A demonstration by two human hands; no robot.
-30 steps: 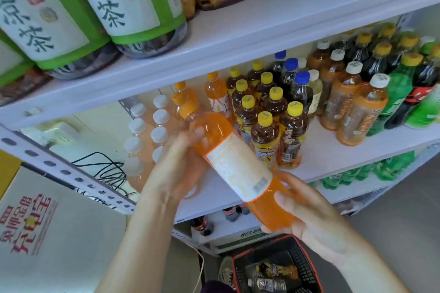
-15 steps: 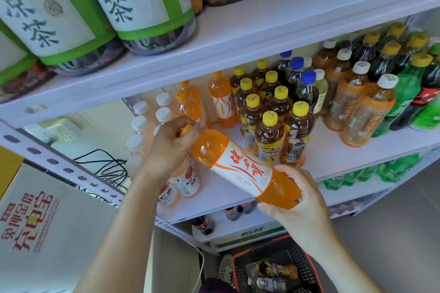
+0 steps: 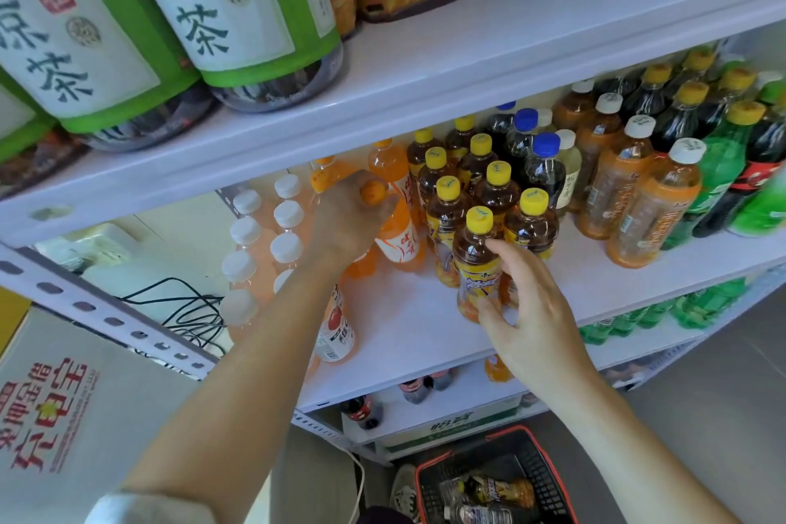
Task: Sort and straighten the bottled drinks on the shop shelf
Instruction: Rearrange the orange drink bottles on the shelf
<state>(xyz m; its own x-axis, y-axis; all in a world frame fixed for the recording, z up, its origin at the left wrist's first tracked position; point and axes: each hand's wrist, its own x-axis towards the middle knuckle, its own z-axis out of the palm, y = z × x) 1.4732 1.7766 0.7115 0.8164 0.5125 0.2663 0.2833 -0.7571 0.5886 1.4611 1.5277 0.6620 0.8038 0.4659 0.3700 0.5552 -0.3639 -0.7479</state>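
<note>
White shelf (image 3: 404, 336) w/ bottles (image 3: 531, 225); basket (image 3: 536, 469) on grey floor (image 3: 701, 417) below.

**Middle shelf** (image 3: 404, 332): soft-drink bottle (image 3: 402, 242) upright near centre, left hand (image 3: 348, 221) gripping its top.
- At its 3 o'clock: tea-bottle cluster (image 3: 489, 191), in rows. The front tea bottle (image 3: 474, 264) is at the cluster's 6 o'clock, with the right hand (image 3: 531, 311) curled round it.
- At its 9 o'clock: two rows of small bottles (image 3: 280, 225).
- At the cluster's 3 o'clock: further bottle rows (image 3: 629, 183).

**Upper shelf** (image 3: 510, 34), 12 o'clock: large bottles (image 3: 238, 13) on it.

**Basket** (image 3: 548, 468), 6 o'clock, below the shelves: bottles inside.
</note>
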